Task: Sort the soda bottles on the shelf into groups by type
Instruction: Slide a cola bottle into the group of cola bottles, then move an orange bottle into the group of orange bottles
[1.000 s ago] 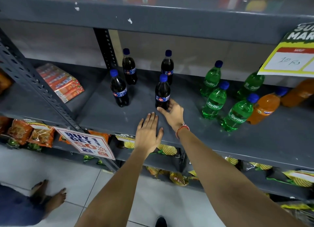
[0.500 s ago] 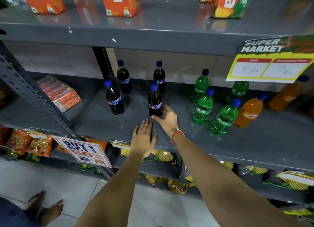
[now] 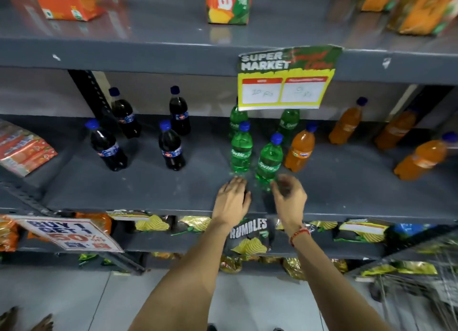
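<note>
Both hands hover over the front edge of the shelf (image 3: 148, 194), just in front of the green bottles, and neither holds anything: the left hand (image 3: 233, 199) is flat and open, fingers spread, palm down, its fingertips near the base of the front-left green bottle (image 3: 241, 148); the right hand (image 3: 288, 196) is half curled and blurred, fingers loosely cupped just beside the front-right green bottle (image 3: 269, 160), perhaps brushing its base, though I cannot tell if it touches. The sorting looks mostly done, and the step in hand seems to be tidying the green group. Counted, there are four cola bottles (image 3: 171, 147) standing well apart in a loose square toward the shelf's left end, four green bottles in a tight cluster at the middle, two of them at the back partly hidden by the hanging price tag (image 3: 285, 82), and four orange bottles (image 3: 300, 149) toward the right end. One orange bottle stands touching or just beside the green cluster, while the other three are spread toward the right edge, so that group is the loosest. The next move likely calls for closing a hand round a bottle's body, either nudging the front green one into line or shifting the near orange bottle rightward to its fellows, keeping it upright and clear of its neighbours.
</note>
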The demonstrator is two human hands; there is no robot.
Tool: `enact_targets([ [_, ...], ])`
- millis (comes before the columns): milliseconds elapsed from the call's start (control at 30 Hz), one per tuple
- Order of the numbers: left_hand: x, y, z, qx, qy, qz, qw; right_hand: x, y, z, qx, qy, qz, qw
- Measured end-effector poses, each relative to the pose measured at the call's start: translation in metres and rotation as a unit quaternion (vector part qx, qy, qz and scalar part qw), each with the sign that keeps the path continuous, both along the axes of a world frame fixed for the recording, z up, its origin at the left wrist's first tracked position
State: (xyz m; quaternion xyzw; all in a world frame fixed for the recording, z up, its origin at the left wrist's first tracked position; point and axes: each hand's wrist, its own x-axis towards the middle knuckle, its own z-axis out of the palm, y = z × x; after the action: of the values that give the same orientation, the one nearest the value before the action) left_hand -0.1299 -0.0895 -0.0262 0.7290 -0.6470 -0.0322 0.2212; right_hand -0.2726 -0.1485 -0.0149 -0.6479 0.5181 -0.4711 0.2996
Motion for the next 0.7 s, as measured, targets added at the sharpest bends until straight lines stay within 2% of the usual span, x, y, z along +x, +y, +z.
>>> enact_targets([
  [200, -0.022, -0.008, -0.013, 0.062, -0.041, 0.05, 0.996, -0.039, -0.047, 0.006, 0.03, -0.035, -0.08, 0.996],
  [367, -0.024, -0.01, -0.014, 0.06, -0.042, 0.045, 0.996, -0.034, -0.081, 0.012, 0.108, 0.039, -0.043, 0.993],
  [467, -0.024, -0.009, -0.014, 0.062, -0.037, 0.045, 0.996, -0.026, -0.091, 0.008, 0.121, 0.033, -0.039, 0.991],
  [567, -0.025, -0.008, -0.012, 0.052, -0.033, 0.047, 0.997, -0.026, -0.089, -0.002, 0.183, 0.024, -0.033, 0.982],
  [700, -0.026, -0.007, -0.01, 0.054, -0.03, 0.051, 0.997, -0.019, -0.094, 0.011, 0.128, 0.019, -0.05, 0.99],
])
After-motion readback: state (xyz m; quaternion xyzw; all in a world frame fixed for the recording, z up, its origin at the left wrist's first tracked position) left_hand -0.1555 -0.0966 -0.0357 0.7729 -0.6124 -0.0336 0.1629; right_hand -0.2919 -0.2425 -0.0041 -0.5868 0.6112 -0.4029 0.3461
